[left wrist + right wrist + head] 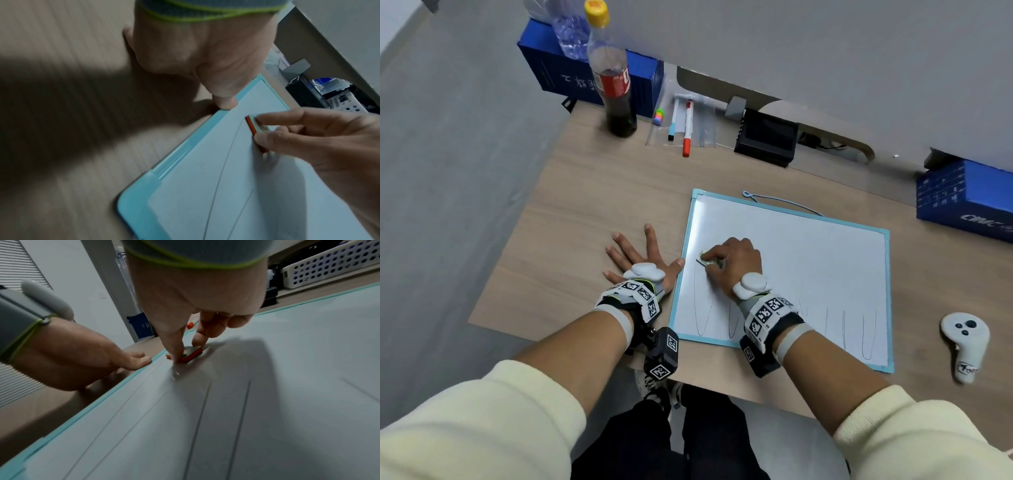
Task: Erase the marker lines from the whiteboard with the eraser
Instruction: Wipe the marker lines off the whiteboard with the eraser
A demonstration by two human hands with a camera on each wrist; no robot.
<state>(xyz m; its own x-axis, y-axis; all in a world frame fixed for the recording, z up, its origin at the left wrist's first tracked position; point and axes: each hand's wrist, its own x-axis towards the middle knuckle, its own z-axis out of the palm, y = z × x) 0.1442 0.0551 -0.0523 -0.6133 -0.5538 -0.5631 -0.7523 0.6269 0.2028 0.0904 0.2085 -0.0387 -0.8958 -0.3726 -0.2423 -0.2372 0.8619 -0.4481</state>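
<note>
A whiteboard (pixel 808 267) with a light blue frame lies on the wooden desk. Thin marker lines (pixel 866 335) run along its near part; its far part is blank. My right hand (pixel 732 260) pinches a small eraser (pixel 705 261) with an orange underside (pixel 255 128) and presses it on the board near the left frame, at the top of the leftmost lines (pixel 201 410). My left hand (pixel 643 257) lies flat on the desk with fingers spread, and its thumb (pixel 225 102) presses against the board's left frame.
At the back of the desk stand a cola bottle (pixel 613 85), a clear bag with markers (pixel 688 126), a black device (pixel 767 137) and a blue box (pixel 585 68). Another blue box (pixel 969 202) and a white controller (pixel 965 342) lie to the right of the board.
</note>
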